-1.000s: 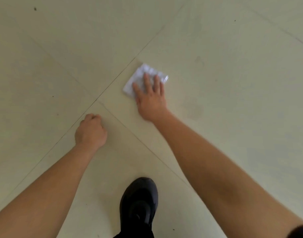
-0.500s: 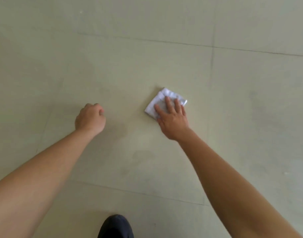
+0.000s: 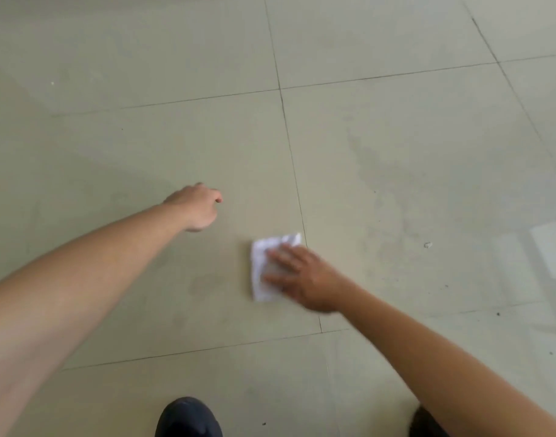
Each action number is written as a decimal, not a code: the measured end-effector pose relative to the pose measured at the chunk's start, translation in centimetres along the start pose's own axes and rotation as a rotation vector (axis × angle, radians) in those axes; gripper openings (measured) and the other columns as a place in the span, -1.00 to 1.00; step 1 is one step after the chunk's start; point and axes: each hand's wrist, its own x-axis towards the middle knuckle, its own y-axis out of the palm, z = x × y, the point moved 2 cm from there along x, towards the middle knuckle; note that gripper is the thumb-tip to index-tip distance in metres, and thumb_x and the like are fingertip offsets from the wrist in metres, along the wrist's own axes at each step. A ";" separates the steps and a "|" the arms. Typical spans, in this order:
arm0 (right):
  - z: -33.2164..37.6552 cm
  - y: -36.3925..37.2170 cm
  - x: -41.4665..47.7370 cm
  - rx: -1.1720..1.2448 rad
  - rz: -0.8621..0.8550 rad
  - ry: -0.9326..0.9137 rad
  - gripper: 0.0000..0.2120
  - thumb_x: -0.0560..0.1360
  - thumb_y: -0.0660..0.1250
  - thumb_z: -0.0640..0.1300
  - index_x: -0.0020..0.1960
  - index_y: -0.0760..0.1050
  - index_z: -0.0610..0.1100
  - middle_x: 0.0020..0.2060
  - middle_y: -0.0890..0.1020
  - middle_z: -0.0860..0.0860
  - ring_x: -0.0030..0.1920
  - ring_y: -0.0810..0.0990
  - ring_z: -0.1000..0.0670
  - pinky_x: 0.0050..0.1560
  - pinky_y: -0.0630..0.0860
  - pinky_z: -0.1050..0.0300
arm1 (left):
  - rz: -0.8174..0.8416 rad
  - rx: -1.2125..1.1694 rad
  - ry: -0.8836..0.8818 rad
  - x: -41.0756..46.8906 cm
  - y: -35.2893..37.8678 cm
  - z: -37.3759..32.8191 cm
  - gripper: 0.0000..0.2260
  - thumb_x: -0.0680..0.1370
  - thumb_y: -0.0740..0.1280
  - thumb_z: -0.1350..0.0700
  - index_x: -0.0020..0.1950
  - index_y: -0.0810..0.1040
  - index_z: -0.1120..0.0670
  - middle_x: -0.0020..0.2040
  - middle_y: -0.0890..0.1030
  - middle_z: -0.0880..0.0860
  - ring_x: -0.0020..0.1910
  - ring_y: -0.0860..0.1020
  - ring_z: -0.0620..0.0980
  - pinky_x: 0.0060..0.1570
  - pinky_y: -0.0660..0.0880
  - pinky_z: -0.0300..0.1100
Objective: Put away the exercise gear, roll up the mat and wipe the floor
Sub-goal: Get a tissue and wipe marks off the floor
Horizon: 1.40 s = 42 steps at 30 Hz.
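Observation:
A folded white cloth [image 3: 262, 266] lies flat on the pale tiled floor [image 3: 396, 137] just left of a tile seam. My right hand [image 3: 301, 279] presses down on it with straight, spread fingers pointing left; the hand is blurred. My left hand [image 3: 197, 208] is out in front to the left, fingers curled into a loose fist with nothing in it, close to the floor. No mat or exercise gear is in view.
A black shoe [image 3: 188, 417] shows at the bottom edge, and a second dark shoe tip [image 3: 428, 422] at the bottom right. A small white scrap [image 3: 428, 245] and dark specks lie on the floor to the right, near a dull smeared patch [image 3: 384, 171].
The view has swung round over the floor. My right hand has slid the cloth across the tile and now points left instead of forward. My left fist stays curled.

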 end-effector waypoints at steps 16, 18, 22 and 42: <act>4.4 0.8 -10.0 0.175 -0.061 0.365 -0.55 0.59 0.23 0.02 0.48 0.41 0.11 0.57 0.27 -0.11 0.56 0.21 -0.24 0.55 0.13 -0.12 | -0.217 -0.037 0.125 0.0 5.7 -12.0 -0.49 0.52 0.24 0.21 0.48 0.35 -0.01 0.54 0.21 0.15 0.47 0.23 0.17 0.34 0.29 0.07; 0.1 0.9 -14.6 0.137 -0.127 0.530 -0.58 0.58 0.24 -0.01 0.43 0.49 0.02 0.50 0.37 -0.18 0.49 0.34 -0.26 0.47 0.28 -0.16 | -0.234 -0.034 0.162 0.6 5.7 -13.8 -0.50 0.52 0.24 0.22 0.47 0.36 0.00 0.54 0.22 0.16 0.48 0.22 0.17 0.34 0.28 0.07; -6.6 -1.8 -24.8 0.177 -0.270 1.310 -0.55 0.64 0.12 0.10 0.53 0.31 0.14 0.60 0.17 -0.12 0.57 0.14 -0.24 0.52 0.17 -0.23 | -0.204 -0.070 0.199 0.3 6.7 -17.0 -0.53 0.53 0.21 0.23 0.45 0.39 0.02 0.52 0.26 0.16 0.47 0.24 0.17 0.34 0.28 0.08; -21.4 -4.2 -25.1 0.238 -0.244 1.353 -0.55 0.64 0.07 0.10 0.53 0.28 0.21 0.62 0.11 -0.08 0.59 0.07 -0.26 0.57 0.00 -0.18 | -0.267 -0.059 0.292 5.6 4.7 -24.9 -0.58 0.54 0.21 0.27 0.40 0.46 0.11 0.49 0.33 0.18 0.42 0.31 0.23 0.34 0.32 0.11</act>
